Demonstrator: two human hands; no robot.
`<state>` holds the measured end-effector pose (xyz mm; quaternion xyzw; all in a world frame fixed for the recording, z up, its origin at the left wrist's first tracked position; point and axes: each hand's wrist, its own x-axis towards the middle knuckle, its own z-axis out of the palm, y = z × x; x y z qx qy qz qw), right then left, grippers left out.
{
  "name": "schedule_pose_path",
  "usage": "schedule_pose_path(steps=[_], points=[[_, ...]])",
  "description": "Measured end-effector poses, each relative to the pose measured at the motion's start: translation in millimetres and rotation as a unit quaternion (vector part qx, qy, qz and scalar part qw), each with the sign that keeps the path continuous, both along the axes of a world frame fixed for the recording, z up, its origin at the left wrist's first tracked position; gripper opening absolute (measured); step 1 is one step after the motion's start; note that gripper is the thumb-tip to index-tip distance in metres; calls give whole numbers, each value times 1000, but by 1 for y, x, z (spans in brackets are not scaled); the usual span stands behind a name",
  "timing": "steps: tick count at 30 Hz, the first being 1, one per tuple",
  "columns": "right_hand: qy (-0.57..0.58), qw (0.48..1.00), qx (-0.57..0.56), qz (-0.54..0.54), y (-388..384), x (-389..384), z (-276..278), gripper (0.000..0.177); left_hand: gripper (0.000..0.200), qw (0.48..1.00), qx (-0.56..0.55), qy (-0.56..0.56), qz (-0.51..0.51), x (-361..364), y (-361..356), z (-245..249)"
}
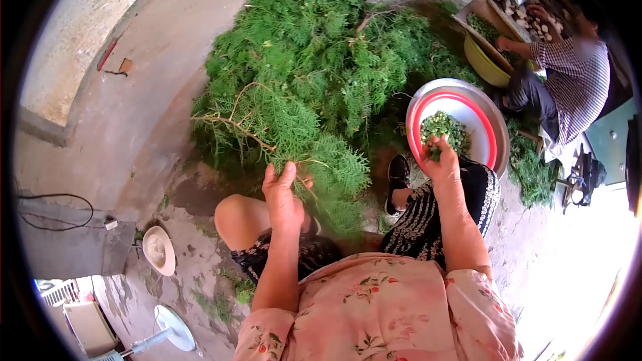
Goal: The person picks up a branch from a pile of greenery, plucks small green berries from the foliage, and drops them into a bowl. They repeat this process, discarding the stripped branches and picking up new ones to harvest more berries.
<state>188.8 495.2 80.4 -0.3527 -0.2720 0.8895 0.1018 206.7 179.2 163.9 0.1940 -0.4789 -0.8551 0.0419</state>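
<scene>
My left hand (282, 194) is closed round a feathery evergreen branch (267, 140), whose sprays hang over my lap. That branch overlaps a large pile of cut evergreen branches (301, 47) in front of me. On my right, a white basin with a red rim (493, 127) sits inside a wider metal basin (503, 135). Small green cones or seed pods (449, 127) lie in the white basin. My right hand (440, 159) is over its near side, fingers bent together at the edge of the green bits; whatever is between them is hidden.
A person in a checked shirt (580, 87) sits at the right, one hand over a tray of green bits (487, 27) beside a yellow-green basin (483, 63). A straw hat (158, 251) and a fan (175, 329) are at the left. Chopped wood (535, 20) lies at the far right.
</scene>
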Motion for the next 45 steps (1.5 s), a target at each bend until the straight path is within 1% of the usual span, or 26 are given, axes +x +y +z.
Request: schedule_pose_path(steps=[2, 4, 5, 6, 8, 9, 11, 13, 15, 17, 18, 21, 23, 24, 26, 28, 30, 32, 34, 36, 38, 39, 40, 42, 43, 45], points=[[-58, 990, 18, -127, 14, -7, 22, 49, 14, 1000, -7, 3, -17, -2, 7, 2], [90, 985, 120, -83, 24, 4, 43, 72, 13, 999, 4, 17, -35, -3, 12, -1], [26, 985, 63, -158, 26, 0, 55, 84, 13, 999, 8, 27, -42, -5, 15, -2], [56, 988, 85, -116, 48, 2, 32, 86, 12, 999, 6, 27, -40, -4, 18, -4], [45, 994, 57, -86, 70, 1, 4, 82, 11, 999, -2, 25, -45, -2, 23, -3], [-11, 994, 31, -104, 73, -9, -8, 78, 11, 995, -27, 76, -63, -3, 24, -5], [31, 999, 2, -36, 67, -11, -23, 43, 12, 990, -69, 95, -74, 0, 33, 1], [86, 995, 2, 57, 37, -3, -5, 22, 12, 980, -134, 110, -97, 0, 34, -2], [72, 982, 103, 143, 0, 2, 31, 21, 15, 967, -206, 98, -116, -1, 29, -9], [94, 947, 188, 242, -26, 9, 49, 22, 19, 939, -304, 123, -105, -6, 30, -14], [111, 926, 218, 288, -37, 15, 58, 21, 21, 900, -396, 172, -70, -9, 29, -16], [186, 812, 412, 368, -71, 38, 91, 20, 36, 719, -643, 262, 32, -16, 21, -1], [268, 698, 569, 341, -88, 50, 129, 19, 34, 633, -714, 293, 60, -20, 15, 13], [285, 700, 573, 319, -94, 57, 145, 17, 34, 587, -746, 306, 75, -23, 11, 16], [349, 653, 650, 172, -98, 57, 163, 15, 30, 550, -766, 320, 94, -27, 2, 18], [286, 596, 743, 104, -90, 53, 165, 29, 31, 525, -773, 335, 119, -28, -4, 21], [159, 522, 829, 123, -81, 43, 160, 35, 28, 514, -773, 347, 132, -27, -9, 25], [122, 472, 854, 183, -69, 38, 141, 45, 27, 506, -773, 353, 146, -26, -16, 25], [143, 538, 779, 290, -60, 38, 113, 48, 22, 504, -769, 358, 161, -27, -24, 23], [161, 643, 613, 429, -59, 35, 101, 61, 20, 503, -767, 359, 172, -25, -29, 23], [164, 633, 551, 519, -63, 38, 105, 69, 18, 504, -769, 352, 174, -24, -32, 23], [189, 618, 569, 509, -69, 41, 97, 76, 18, 506, -768, 351, 177, -23, -32, 23], [224, 606, 575, 502, -75, 45, 94, 61, 19, 508, -766, 350, 180, -23, -33, 24], [210, 672, 492, 512, -87, 51, 78, 50, 20, 517, -761, 349, 179, -23, -33, 26], [153, 693, 461, 532, -92, 54, 79, 42, 20, 521, -758, 349, 177, -23, -33, 26], [187, 694, 516, 466, -100, 60, 64, 51, 22, 531, -755, 345, 169, -22, -33, 26]])
